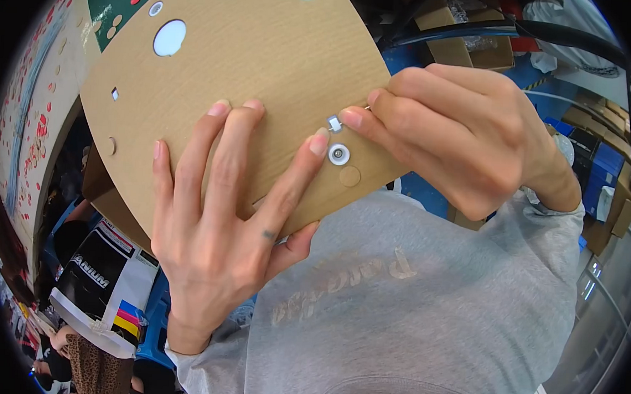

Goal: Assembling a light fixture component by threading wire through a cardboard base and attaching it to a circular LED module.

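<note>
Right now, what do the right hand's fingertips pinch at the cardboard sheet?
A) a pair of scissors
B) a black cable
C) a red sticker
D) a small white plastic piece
D: the right hand pinches a small white plastic piece against the cardboard sheet, just above a round white fastener.

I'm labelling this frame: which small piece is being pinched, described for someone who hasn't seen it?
Find the big brown cardboard sheet held up by both hands. At its lower right edge, the right hand pinches a tiny square white clip, just above a round white grommet.
</note>
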The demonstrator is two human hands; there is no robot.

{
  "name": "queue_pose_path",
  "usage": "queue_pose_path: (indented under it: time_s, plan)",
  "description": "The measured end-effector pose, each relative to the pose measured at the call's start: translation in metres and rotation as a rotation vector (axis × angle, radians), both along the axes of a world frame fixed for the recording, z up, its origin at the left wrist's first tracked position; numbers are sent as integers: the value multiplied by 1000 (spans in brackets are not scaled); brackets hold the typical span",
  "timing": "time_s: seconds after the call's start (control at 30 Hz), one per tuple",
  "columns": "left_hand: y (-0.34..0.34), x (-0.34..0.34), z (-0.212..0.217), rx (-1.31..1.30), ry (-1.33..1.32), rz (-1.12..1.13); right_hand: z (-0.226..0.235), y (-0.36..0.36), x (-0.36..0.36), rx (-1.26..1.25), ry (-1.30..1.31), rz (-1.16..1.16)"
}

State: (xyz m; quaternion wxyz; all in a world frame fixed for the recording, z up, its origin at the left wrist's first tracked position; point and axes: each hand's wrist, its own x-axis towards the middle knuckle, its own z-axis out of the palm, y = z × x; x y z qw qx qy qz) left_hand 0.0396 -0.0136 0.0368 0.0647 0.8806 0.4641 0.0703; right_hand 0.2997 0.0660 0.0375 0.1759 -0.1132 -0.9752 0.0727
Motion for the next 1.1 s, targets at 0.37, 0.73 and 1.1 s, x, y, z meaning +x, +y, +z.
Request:
queue_pose_path:
  time_s: [0.37, 0.73, 1.1]
  plan:
    - [5, -4, -4, 13, -98, -29, -1, 8, 6, -38, 49, 0]
    - [11, -3, -3, -23, -156, -56, -8, 6, 4, 50, 112, -2]
    - [33, 19, 2, 16, -256, -44, -11, -4, -6, 20, 115, -18]
